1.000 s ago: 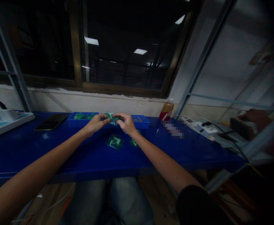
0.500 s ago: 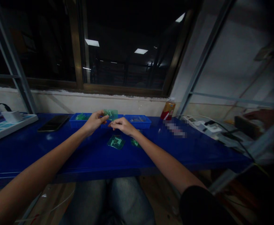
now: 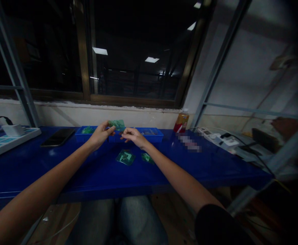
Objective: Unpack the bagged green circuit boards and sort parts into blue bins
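In the head view my left hand [image 3: 100,135] pinches a small green plastic bag [image 3: 117,125] at its left edge, holding it up above the blue trays. Pale small items show inside the bag. Just below and right of it, my right hand [image 3: 135,137] has its fingers curled together; whatever they may hold is too small to make out. Nearer to me on the table lie a filled green bag [image 3: 125,157] with pale and metallic pieces in it, and another green bag [image 3: 146,158] partly behind my right forearm.
A left blue tray [image 3: 81,138] holds green bags. A middle tray [image 3: 115,139] sits between my hands, and a right tray [image 3: 155,138] holds small parts. On the blue table [image 3: 92,177] are a phone [image 3: 58,137], a power strip [image 3: 11,143] and a drink bottle [image 3: 181,122].
The bag in my left hand has moved slightly left, away from my right fingers. My right hand has lifted its fingers a little. The camera view has shifted slightly.
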A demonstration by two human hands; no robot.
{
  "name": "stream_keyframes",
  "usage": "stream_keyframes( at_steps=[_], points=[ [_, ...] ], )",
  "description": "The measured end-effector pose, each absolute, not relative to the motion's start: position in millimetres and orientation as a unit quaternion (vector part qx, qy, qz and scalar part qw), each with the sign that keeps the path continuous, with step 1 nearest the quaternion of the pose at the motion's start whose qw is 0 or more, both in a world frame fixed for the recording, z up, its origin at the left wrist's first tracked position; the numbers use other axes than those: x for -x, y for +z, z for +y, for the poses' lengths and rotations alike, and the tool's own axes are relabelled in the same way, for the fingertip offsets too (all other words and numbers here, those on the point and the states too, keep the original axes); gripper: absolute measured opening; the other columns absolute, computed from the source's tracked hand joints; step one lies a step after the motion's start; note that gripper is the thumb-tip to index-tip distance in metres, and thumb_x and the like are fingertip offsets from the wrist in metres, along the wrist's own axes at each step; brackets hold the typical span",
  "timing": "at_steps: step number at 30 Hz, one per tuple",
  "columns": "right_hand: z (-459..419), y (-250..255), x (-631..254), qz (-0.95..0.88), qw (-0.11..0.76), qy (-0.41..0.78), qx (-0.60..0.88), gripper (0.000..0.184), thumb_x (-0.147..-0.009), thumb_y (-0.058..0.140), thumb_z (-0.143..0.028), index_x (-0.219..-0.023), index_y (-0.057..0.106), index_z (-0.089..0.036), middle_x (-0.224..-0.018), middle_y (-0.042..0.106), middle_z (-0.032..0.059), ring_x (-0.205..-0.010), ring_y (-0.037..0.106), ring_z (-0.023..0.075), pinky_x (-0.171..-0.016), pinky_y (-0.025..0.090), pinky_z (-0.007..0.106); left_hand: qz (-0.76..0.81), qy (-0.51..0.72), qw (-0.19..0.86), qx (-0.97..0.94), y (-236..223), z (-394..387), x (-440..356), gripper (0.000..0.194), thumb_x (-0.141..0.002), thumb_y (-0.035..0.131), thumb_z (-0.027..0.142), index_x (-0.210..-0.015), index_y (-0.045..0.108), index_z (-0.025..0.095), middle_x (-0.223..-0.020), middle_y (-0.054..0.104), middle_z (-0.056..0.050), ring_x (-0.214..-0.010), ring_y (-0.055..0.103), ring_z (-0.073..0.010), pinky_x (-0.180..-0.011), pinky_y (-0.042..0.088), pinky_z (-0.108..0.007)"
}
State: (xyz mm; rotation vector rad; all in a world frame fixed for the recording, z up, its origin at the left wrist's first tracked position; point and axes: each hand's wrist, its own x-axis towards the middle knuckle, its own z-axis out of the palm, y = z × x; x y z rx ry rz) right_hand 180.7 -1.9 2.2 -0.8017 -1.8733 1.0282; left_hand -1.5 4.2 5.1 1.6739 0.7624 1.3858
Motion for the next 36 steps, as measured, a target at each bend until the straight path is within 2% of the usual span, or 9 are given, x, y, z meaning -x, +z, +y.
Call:
stream_keyframes(
  at_steps=[4,9,11,15,21,27,30,32,36],
  points=[
    [4,-7,-179,-0.783,0.356,0.365,0.356,0.025,-0.069,0.062,-0.038,-0.062,0.054,-0.016,-0.067,0.058,-0.0015,-0.063,0.051,0.0096,-0.057,0.040,0.021,0.275,0.575,0.397,-0.661,9,6,4,0.021,-0.074,0.059,0.028,-0.087,0.049,0.017,-0.079,0.052,0.002,-0.066,0.052,-0.0085,-0.068,0.045,-0.025],
    [-6,5,-184,-0.705,0.386,0.533,0.264,0.028,-0.072,0.054,-0.041,-0.080,0.061,-0.015,-0.082,0.065,0.0066,-0.075,0.059,0.0149,-0.059,0.042,0.024,0.273,0.549,0.228,-0.756,9,6,5,0.012,-0.070,0.052,0.013,-0.081,0.047,0.017,-0.080,0.052,0.000,-0.078,0.053,-0.0125,-0.074,0.044,-0.027],
    [-10,9,-183,-0.680,0.403,0.558,0.252,0.029,-0.073,0.053,-0.042,-0.078,0.061,-0.015,-0.080,0.066,0.0076,-0.073,0.059,0.0151,-0.058,0.041,0.024,0.281,0.516,0.141,-0.797,8,4,6,0.019,-0.066,0.047,0.005,-0.081,0.048,0.017,-0.087,0.053,-0.003,-0.086,0.053,-0.0152,-0.079,0.044,-0.030],
    [-6,7,-177,-0.676,0.447,0.480,0.336,0.019,-0.069,0.059,-0.035,-0.068,0.059,-0.016,-0.063,0.061,0.0008,-0.061,0.055,0.0109,-0.051,0.035,0.021,0.299,0.435,0.006,-0.849,7,1,7,0.038,-0.061,0.042,-0.001,-0.093,0.051,0.019,-0.100,0.049,-0.006,-0.102,0.048,-0.0188,-0.090,0.041,-0.035],
    [7,-1,-178,-0.680,0.519,0.317,0.408,0.009,-0.069,0.051,-0.023,-0.062,0.053,-0.017,-0.054,0.051,-0.0047,-0.053,0.047,0.0092,-0.051,0.034,0.021,0.310,0.400,-0.026,-0.862,0,1,4,0.040,-0.073,0.052,0.013,-0.113,0.050,0.020,-0.112,0.043,-0.008,-0.111,0.042,-0.0212,-0.099,0.035,-0.037],
    [1,2,-184,-0.739,0.514,0.021,0.435,0.018,-0.079,0.047,-0.026,-0.063,0.053,-0.018,-0.060,0.049,-0.0006,-0.061,0.047,0.0128,-0.060,0.037,0.024,0.389,0.439,0.083,-0.805,4,2,0,0.032,-0.079,0.051,0.039,-0.095,0.063,0.014,-0.096,0.056,-0.010,-0.091,0.054,-0.0226,-0.080,0.044,-0.035],
    [-6,4,-183,-0.770,0.489,-0.040,0.407,0.019,-0.083,0.045,-0.025,-0.081,0.062,-0.019,-0.074,0.056,0.0033,-0.072,0.052,0.0154,-0.069,0.040,0.027,0.447,0.444,0.262,-0.731,10,1,2,0.053,-0.081,0.036,0.058,-0.075,0.066,0.014,-0.079,0.063,-0.009,-0.070,0.058,-0.0206,-0.063,0.044,-0.031],
    [-9,4,-181,-0.789,0.476,-0.049,0.384,0.023,-0.085,0.043,-0.025,-0.092,0.064,-0.020,-0.080,0.057,0.0044,-0.077,0.053,0.0160,-0.073,0.042,0.028,0.457,0.426,0.397,-0.672,12,0,3,0.065,-0.081,0.027,0.064,-0.074,0.066,0.013,-0.076,0.065,-0.010,-0.058,0.057,-0.0174,-0.054,0.041,-0.028],
    [-14,0,-174,-0.824,0.443,-0.074,0.345,0.024,-0.084,0.046,-0.022,-0.098,0.065,-0.022,-0.086,0.056,0.0054,-0.086,0.052,0.0172,-0.080,0.042,0.030,0.421,0.432,0.483,-0.634,13,-1,5,0.040,-0.076,0.053,0.051,-0.081,0.064,0.013,-0.075,0.066,-0.007,-0.056,0.056,-0.0132,-0.051,0.040,-0.024]
  ],
)
